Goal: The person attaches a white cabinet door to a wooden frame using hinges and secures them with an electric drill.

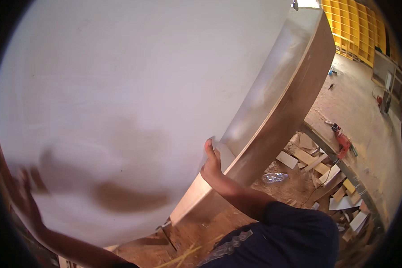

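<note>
A large, glossy white sheet (134,85) fills most of the view, with dark, blurred reflections in its lower part. My right hand (213,167) is closed on the sheet's right edge, beside a long wooden frame (295,85). Some of its fingers are hidden by the sheet. Over at the far left, my left hand (27,201) is by the sheet's left edge, somewhat blurred, its fingers stretched upward against the surface. Behind the sheet's right edge, a pale, shiny inner face (265,85) of the wooden frame shows.
Wood offcuts (321,165) and a crumpled clear plastic piece (274,177) lie on the dusty floor at the right. A red power tool (342,142) rests beyond a long dark strip (339,161). A yellow gridded structure (355,29) stands at the far right.
</note>
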Demonstrator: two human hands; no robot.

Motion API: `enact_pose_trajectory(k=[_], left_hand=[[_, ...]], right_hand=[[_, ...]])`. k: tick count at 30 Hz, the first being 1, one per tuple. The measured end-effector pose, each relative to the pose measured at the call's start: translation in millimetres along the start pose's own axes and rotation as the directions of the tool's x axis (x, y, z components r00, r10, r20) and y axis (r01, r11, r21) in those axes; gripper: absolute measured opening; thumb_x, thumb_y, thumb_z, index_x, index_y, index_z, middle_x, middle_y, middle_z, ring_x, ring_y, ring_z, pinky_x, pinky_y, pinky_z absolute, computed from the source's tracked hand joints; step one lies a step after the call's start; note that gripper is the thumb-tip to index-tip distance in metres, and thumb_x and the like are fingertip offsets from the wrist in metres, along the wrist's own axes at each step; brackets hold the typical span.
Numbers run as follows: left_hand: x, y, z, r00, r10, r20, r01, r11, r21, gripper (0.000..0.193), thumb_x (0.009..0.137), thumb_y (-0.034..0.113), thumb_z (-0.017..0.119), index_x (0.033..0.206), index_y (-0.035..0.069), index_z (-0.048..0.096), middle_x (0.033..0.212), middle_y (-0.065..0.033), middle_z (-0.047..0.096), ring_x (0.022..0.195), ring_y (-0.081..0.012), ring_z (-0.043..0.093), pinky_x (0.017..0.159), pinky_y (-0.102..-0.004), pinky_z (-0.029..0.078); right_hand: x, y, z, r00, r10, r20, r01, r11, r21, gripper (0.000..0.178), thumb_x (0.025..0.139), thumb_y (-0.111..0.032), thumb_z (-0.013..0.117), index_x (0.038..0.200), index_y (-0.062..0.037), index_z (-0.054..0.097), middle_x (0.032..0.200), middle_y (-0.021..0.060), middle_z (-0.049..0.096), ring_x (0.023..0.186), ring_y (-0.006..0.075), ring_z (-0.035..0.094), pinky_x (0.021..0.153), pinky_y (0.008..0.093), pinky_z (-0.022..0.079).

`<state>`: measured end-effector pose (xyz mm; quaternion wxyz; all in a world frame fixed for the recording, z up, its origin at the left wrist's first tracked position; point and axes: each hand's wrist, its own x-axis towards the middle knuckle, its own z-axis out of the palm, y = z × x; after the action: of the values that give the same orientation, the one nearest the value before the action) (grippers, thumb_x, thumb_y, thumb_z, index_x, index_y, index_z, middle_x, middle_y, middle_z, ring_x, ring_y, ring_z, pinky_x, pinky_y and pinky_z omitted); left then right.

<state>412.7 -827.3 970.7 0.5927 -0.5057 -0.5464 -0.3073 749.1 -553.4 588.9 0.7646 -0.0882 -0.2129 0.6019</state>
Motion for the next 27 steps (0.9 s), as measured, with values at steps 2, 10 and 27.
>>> enact_pose_trajectory(k=[2,10,27], left_hand=[[-57,10,22,0.954,-0.301,-0.006,0.301,0.952,0.057,0.084,0.095,0.067,0.055,0.155,0.01,0.041,0.154,-0.0191,0.046,0.142,-0.0359,0.044,0.114,-0.0514,0.038],[-22,62,65,0.78,-0.6,-0.18,0.564,0.798,-0.214,0.066,0.097,0.063,0.054,0.129,0.008,0.07,0.126,-0.0155,0.07,0.11,-0.032,0.068,0.092,-0.0428,0.056],[134,374,276,0.857,-0.514,-0.025,0.484,0.822,-0.299,0.075,0.09,0.072,0.06,0.118,0.003,0.072,0.106,-0.0171,0.073,0.092,-0.0281,0.071,0.08,-0.0405,0.055]], right_hand=[[22,6,0,1.0,-0.024,0.014,0.023,0.999,0.026,0.07,0.098,-0.053,0.063,0.136,0.0033,0.047,0.131,0.012,0.057,0.119,0.0233,0.057,0.102,0.0392,0.048],[100,-19,-27,0.995,-0.022,0.094,0.018,0.999,0.037,0.079,0.096,-0.056,0.064,0.14,0.0063,0.045,0.136,0.0111,0.055,0.129,0.0229,0.051,0.108,0.0406,0.043],[464,-118,-98,0.997,0.06,0.053,-0.058,0.998,-0.032,0.101,0.093,-0.068,0.059,0.154,0.0068,0.028,0.157,0.0164,0.039,0.144,0.0278,0.038,0.119,0.0429,0.032]])
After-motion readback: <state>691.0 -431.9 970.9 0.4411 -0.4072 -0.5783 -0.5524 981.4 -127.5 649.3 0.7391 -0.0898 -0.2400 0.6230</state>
